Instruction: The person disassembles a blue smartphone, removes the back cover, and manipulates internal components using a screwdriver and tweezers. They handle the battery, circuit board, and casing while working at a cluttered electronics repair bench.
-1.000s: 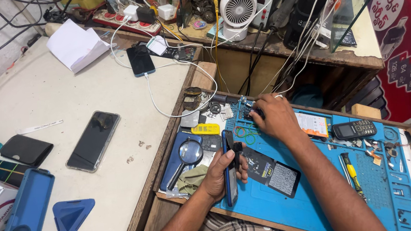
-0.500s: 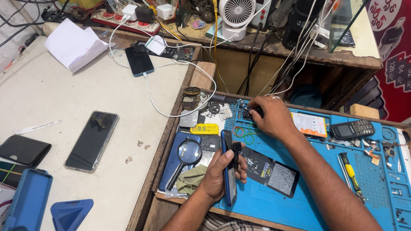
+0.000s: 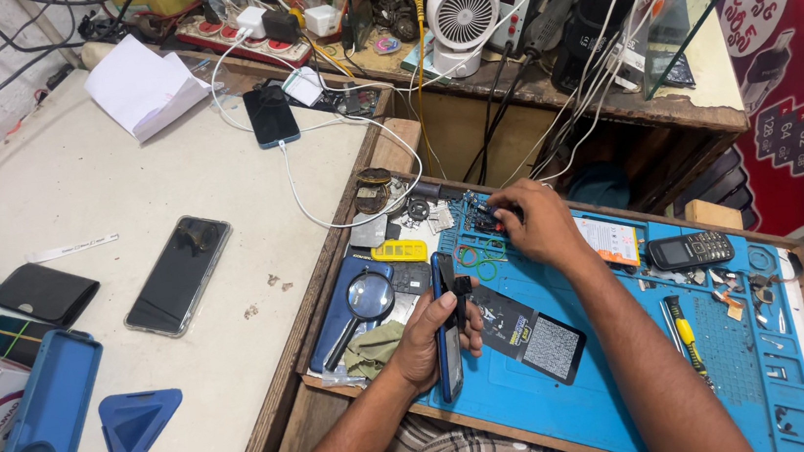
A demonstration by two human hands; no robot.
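The left hand [image 3: 429, 336] holds a slim blue smartphone [image 3: 446, 325] upright on its edge, fingers wrapped firmly around it, at the near-left part of the blue silicone repair mat [image 3: 632, 371]; this grip is unchanged over the last second. The right hand [image 3: 539, 224] has shifted slightly along the mat's far edge and now rests, fingertips pinched narrow, on a cluster of small dark parts [image 3: 485, 220] — whether it actually holds one cannot be told. The small shift suggests the person is picking through these parts.

Hidden or unclear: the phone's face is turned away, and the parts under the fingers are too small to identify. A black-handled magnifying glass [image 3: 362, 299] lies beside the left hand — untouched.
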